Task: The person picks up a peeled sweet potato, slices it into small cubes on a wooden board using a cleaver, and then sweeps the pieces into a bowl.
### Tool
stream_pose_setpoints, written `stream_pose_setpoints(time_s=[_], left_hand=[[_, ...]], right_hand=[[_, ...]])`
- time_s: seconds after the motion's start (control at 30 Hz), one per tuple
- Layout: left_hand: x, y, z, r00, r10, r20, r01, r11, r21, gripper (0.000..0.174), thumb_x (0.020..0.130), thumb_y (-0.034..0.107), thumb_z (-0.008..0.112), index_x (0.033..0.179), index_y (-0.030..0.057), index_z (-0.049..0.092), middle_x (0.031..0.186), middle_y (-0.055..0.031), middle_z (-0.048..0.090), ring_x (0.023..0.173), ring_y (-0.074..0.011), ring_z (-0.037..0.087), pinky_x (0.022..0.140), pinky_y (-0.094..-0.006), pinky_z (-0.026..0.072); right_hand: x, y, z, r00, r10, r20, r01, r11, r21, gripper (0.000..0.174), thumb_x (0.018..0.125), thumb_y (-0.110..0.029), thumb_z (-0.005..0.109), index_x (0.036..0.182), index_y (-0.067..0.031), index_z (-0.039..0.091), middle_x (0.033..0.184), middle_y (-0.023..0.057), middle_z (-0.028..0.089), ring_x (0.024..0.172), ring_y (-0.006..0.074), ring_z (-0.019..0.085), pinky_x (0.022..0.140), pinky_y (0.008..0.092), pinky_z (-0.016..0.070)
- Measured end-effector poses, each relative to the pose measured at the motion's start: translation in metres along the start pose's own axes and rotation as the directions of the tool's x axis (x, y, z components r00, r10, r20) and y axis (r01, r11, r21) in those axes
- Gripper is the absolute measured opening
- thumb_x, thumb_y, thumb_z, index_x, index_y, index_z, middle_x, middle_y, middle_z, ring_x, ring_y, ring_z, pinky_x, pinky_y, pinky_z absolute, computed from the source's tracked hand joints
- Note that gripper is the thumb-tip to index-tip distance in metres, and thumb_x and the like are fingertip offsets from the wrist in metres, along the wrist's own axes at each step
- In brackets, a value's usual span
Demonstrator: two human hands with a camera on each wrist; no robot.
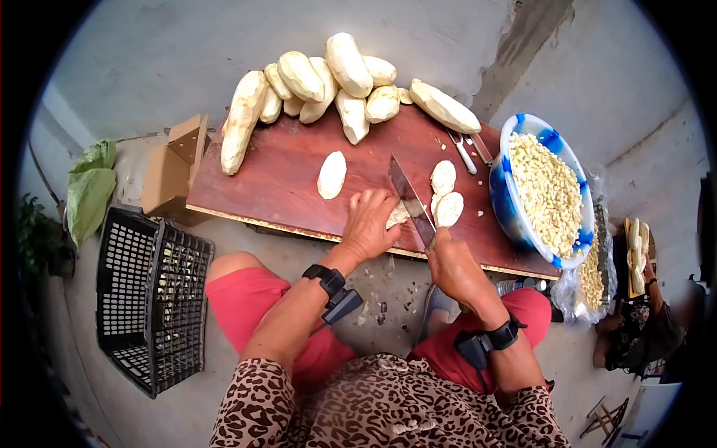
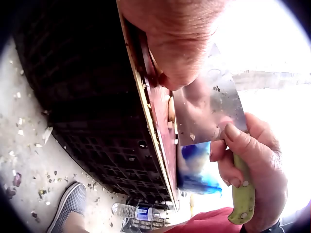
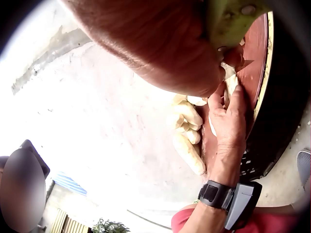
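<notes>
My right hand [image 1: 459, 269] grips the green handle [image 2: 242, 194] of a cleaver [image 1: 407, 190], its wide metal blade standing on edge just right of my left hand [image 1: 367, 224]. Under the left hand's fingers is a piece of peeled pale tuber [image 1: 398, 216], held down on the reddish wooden board [image 1: 284, 198]. Its end shows beside the blade; the hand covers the rest. Right of the cleaver lie cut slices [image 1: 449, 210]. To the left of the hands is a short peeled chunk [image 1: 331, 175].
Whole peeled tubers [image 1: 349, 67] are heaped along the board's far side. A blue and white basin [image 1: 504, 198] full of diced pieces stands at the right end, near a peeler [image 1: 464, 155]. Black crates [image 1: 153, 299] and a cardboard box [image 1: 168, 175] are at left. Scraps litter the floor.
</notes>
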State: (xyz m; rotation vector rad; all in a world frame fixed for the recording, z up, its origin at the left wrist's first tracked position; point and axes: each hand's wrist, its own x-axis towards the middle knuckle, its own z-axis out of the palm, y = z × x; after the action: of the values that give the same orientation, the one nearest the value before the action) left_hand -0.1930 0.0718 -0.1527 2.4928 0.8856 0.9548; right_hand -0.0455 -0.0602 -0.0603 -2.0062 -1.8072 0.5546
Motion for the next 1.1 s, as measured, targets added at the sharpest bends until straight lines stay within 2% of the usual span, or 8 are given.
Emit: stream_pose_setpoints(time_s=[0.1, 0.3, 0.5, 0.63, 0.7, 0.73, 0.87, 1.1], left_hand=[[0.001, -0.001, 0.000, 1.000, -0.013, 0.012, 0.013, 1.000, -0.016, 0.046, 0.071, 0.018, 0.067, 0.115, 0.0042, 0.060, 0.109, -0.0104, 0.055, 0.109, -0.0301, 0.048, 0.099, -0.0446, 0.0322], [0.000, -0.001, -0.003, 0.999, -0.003, 0.055, 0.005, 0.999, -0.049, 0.049, 0.072, 0.020, 0.071, 0.117, 0.0034, 0.058, 0.111, -0.0116, 0.054, 0.111, -0.0312, 0.049, 0.099, -0.0445, 0.0326], [-0.002, -0.005, -0.004, 1.000, 0.020, 0.016, -0.018, 0.995, -0.099, 0.061, 0.071, 0.023, 0.075, 0.123, 0.0017, 0.050, 0.119, -0.0160, 0.051, 0.115, -0.0352, 0.047, 0.100, -0.0452, 0.0324], [-0.001, -0.005, -0.005, 0.996, -0.015, 0.092, 0.019, 0.999, -0.042, 0.057, 0.071, 0.020, 0.072, 0.119, 0.0017, 0.049, 0.117, -0.0164, 0.050, 0.115, -0.0358, 0.046, 0.101, -0.0450, 0.0325], [-0.002, -0.005, -0.002, 0.999, 0.024, 0.049, -0.023, 0.999, -0.029, 0.050, 0.070, 0.018, 0.070, 0.114, 0.0017, 0.052, 0.112, -0.0151, 0.052, 0.110, -0.0352, 0.048, 0.098, -0.0446, 0.0338], [-0.002, -0.005, -0.001, 0.999, 0.031, 0.036, -0.030, 0.999, -0.031, 0.047, 0.069, 0.018, 0.070, 0.110, 0.0024, 0.053, 0.109, -0.0143, 0.051, 0.109, -0.0341, 0.047, 0.098, -0.0450, 0.0334], [-0.001, -0.006, 0.003, 0.999, 0.034, 0.004, -0.033, 0.998, -0.049, 0.038, 0.069, 0.018, 0.067, 0.103, 0.0038, 0.057, 0.103, -0.0126, 0.053, 0.106, -0.0323, 0.048, 0.096, -0.0448, 0.0340], [0.000, -0.008, 0.004, 0.999, 0.015, 0.042, -0.016, 1.000, 0.002, 0.039, 0.073, 0.021, 0.070, 0.107, 0.0051, 0.058, 0.108, -0.0114, 0.056, 0.104, -0.0324, 0.052, 0.096, -0.0435, 0.0365]], right_hand=[[0.012, 0.005, 0.005, 0.999, -0.010, 0.034, 0.011, 1.000, -0.029, 0.019, 0.088, -0.004, 0.058, 0.092, 0.0089, 0.044, 0.071, 0.0362, 0.057, 0.073, 0.0542, 0.058, 0.062, 0.0565, 0.0446], [0.027, 0.020, 0.030, 0.991, -0.069, -0.116, 0.073, 0.997, 0.030, 0.020, 0.087, -0.005, 0.058, 0.092, 0.0081, 0.044, 0.072, 0.0365, 0.057, 0.074, 0.0545, 0.058, 0.062, 0.0571, 0.0441], [0.013, 0.012, 0.023, 0.994, 0.024, -0.107, -0.023, 1.000, 0.012, 0.016, 0.087, -0.006, 0.056, 0.091, 0.0047, 0.045, 0.072, 0.0344, 0.059, 0.074, 0.0524, 0.060, 0.066, 0.0570, 0.0482], [0.001, 0.007, 0.015, 0.994, -0.058, -0.094, 0.063, 0.997, 0.054, 0.018, 0.088, -0.005, 0.056, 0.094, 0.0051, 0.043, 0.073, 0.0352, 0.057, 0.074, 0.0543, 0.056, 0.064, 0.0598, 0.0416], [-0.001, 0.002, 0.015, 0.996, -0.054, -0.072, 0.056, 0.998, 0.034, 0.017, 0.088, -0.005, 0.056, 0.094, 0.0053, 0.043, 0.073, 0.0351, 0.057, 0.074, 0.0542, 0.056, 0.064, 0.0600, 0.0412], [-0.001, -0.003, 0.012, 0.998, -0.021, -0.054, 0.020, 1.000, -0.008, 0.012, 0.088, -0.004, 0.053, 0.091, 0.0068, 0.050, 0.074, 0.0346, 0.060, 0.075, 0.0520, 0.061, 0.066, 0.0572, 0.0480], [0.000, -0.002, 0.009, 1.000, -0.001, -0.011, 0.001, 1.000, -0.015, 0.012, 0.088, -0.004, 0.052, 0.089, 0.0075, 0.049, 0.074, 0.0358, 0.060, 0.076, 0.0522, 0.061, 0.065, 0.0565, 0.0486], [0.024, 0.009, 0.030, 0.998, -0.061, -0.019, 0.060, 0.998, -0.025, 0.008, 0.082, 0.004, 0.049, 0.087, 0.0105, 0.049, 0.075, 0.0360, 0.060, 0.077, 0.0520, 0.062, 0.067, 0.0560, 0.0495]])
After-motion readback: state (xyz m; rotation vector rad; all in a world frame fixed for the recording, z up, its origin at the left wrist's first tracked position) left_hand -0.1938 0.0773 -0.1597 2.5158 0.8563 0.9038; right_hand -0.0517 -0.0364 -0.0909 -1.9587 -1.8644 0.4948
